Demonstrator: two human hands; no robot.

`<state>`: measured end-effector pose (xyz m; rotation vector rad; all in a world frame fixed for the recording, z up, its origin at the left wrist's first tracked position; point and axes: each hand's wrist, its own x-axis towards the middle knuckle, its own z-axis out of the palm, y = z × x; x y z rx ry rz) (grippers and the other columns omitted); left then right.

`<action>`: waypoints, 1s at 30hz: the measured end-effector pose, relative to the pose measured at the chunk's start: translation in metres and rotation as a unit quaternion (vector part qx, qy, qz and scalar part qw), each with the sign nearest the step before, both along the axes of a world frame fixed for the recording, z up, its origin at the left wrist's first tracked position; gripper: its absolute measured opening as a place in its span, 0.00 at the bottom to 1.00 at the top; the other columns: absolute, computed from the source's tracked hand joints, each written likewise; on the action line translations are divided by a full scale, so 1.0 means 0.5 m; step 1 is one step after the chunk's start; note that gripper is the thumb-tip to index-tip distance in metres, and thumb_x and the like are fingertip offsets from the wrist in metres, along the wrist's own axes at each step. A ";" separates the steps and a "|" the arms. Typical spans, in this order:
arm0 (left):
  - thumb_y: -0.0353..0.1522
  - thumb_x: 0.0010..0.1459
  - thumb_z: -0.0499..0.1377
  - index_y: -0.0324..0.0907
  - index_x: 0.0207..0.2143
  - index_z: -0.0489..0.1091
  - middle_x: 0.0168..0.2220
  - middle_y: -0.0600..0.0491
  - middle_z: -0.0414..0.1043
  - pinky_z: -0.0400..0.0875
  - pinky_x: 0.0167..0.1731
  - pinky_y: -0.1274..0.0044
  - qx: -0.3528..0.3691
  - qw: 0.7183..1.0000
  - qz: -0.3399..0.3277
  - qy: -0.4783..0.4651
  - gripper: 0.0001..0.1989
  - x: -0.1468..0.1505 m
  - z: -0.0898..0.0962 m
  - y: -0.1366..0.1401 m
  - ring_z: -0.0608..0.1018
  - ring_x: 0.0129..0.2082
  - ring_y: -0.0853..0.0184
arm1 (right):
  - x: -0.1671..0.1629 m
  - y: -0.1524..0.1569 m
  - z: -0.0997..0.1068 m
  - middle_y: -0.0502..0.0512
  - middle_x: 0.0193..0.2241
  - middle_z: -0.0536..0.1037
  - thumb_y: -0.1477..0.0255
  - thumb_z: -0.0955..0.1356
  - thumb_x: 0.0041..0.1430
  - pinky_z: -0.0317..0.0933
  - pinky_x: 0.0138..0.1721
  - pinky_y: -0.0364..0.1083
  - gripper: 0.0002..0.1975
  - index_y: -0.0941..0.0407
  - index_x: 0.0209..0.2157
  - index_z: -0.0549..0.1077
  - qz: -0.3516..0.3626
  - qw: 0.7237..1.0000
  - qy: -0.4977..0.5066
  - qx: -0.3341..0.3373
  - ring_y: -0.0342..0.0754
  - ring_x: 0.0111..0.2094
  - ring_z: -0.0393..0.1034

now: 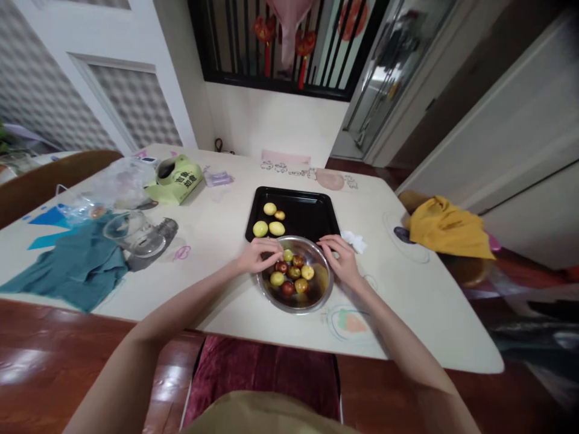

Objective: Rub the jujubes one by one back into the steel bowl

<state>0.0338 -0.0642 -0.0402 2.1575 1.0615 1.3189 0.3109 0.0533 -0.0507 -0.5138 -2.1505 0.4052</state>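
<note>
Head view: your left hand (260, 255) and right hand (341, 259) are at opposite sides of the bowl (322, 282), each grip loosely curved; cannot tell if either holds anything. Bowl, with fruit (294, 272) inside, stands on table (203, 277) beside tray (312, 211).

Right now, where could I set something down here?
Apart from drawings, the table looks bare between the glass pitcher and the black tray, and right of the white tissue. It's crowded at the left end, with the teal cloth and green box, and around the metal bowl, where the left hand and right hand are.
</note>
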 end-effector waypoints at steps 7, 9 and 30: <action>0.45 0.76 0.48 0.41 0.34 0.80 0.33 0.42 0.84 0.82 0.46 0.68 0.040 0.998 -0.043 -0.022 0.28 0.000 -0.038 -0.012 0.86 0.41 0.60 | -0.134 0.104 0.034 0.61 0.52 0.80 0.68 0.65 0.74 0.74 0.57 0.58 0.14 0.51 0.53 0.79 0.067 0.989 -0.133 -0.008 0.55 0.54 0.77; 0.44 0.77 0.47 0.41 0.36 0.81 0.35 0.42 0.85 0.82 0.48 0.66 0.040 0.998 -0.058 -0.001 0.28 -0.001 -0.046 -0.013 0.86 0.44 0.59 | -0.179 0.136 0.032 0.61 0.55 0.78 0.69 0.65 0.73 0.74 0.58 0.58 0.16 0.50 0.57 0.78 0.075 0.983 -0.170 -0.003 0.56 0.57 0.76; 0.44 0.77 0.38 0.43 0.25 0.75 0.28 0.44 0.82 0.81 0.43 0.68 0.062 0.997 -0.032 -0.012 0.35 0.011 -0.082 -0.006 0.85 0.36 0.62 | -0.283 0.189 -0.012 0.60 0.49 0.77 0.70 0.67 0.68 0.73 0.49 0.52 0.10 0.53 0.50 0.74 0.148 0.965 -0.208 -0.052 0.53 0.46 0.75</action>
